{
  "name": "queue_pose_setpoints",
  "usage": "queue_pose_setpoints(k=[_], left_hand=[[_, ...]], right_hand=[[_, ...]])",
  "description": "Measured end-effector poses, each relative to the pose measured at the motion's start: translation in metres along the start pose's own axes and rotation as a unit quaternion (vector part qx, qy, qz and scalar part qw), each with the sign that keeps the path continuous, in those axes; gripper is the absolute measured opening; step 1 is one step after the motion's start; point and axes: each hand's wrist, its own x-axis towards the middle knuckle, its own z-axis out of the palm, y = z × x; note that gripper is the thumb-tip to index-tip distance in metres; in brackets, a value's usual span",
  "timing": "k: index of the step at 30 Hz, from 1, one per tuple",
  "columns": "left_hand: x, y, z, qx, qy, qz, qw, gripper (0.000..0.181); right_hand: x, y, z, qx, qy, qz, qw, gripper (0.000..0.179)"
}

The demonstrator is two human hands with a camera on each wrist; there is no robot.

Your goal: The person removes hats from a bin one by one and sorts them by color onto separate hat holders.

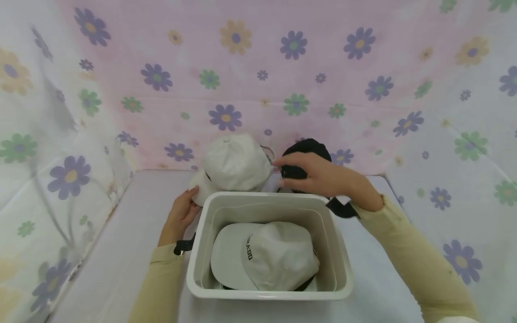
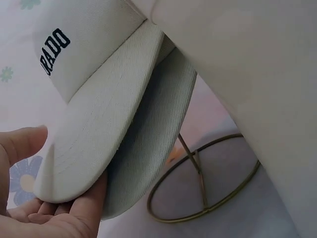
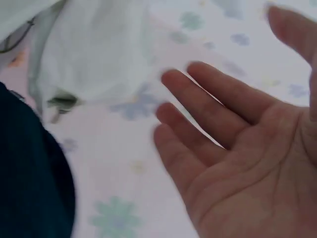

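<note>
A white cap [image 1: 236,163] with dark lettering sits behind the bin, its brim pointing left. My left hand [image 1: 183,208] holds that brim; in the left wrist view the fingers [image 2: 89,203] curl beneath it, while the thumb stands near its upper side. Directly below lies a second pale brim [image 2: 148,129]. My right hand [image 1: 319,175] hovers with its fingers extended between the white cap's back strap and a black cap [image 1: 311,147]. In the right wrist view the palm [image 3: 247,163] holds nothing, and the dark cap [image 3: 29,168] lies to its left.
A white plastic bin [image 1: 270,294] stands in front, with a white lettered cap [image 1: 278,255] inside, brim to the left. Beneath it dark edges show. Behind the bin is a metal wire ring stand [image 2: 208,210]. Flowered cloth [image 1: 258,58] encloses the table [image 1: 133,224].
</note>
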Motion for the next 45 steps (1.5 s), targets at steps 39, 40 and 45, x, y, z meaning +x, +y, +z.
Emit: queue_pose_setpoints(k=[39, 40, 45], left_hand=[[0.004, 0.01, 0.007, 0.094, 0.05, 0.097, 0.9896, 0.055], [0.004, 0.011, 0.007, 0.099, 0.049, 0.094, 0.9894, 0.057], [0.006, 0.014, 0.008, 0.114, 0.045, 0.093, 0.9881, 0.06]], right_hand=[[0.128, 0.077, 0.037, 0.324, 0.072, 0.176, 0.9268, 0.033], [0.128, 0.077, 0.037, 0.328, 0.077, 0.173, 0.9254, 0.032], [0.128, 0.079, 0.037, 0.353, 0.092, 0.166, 0.9162, 0.043]])
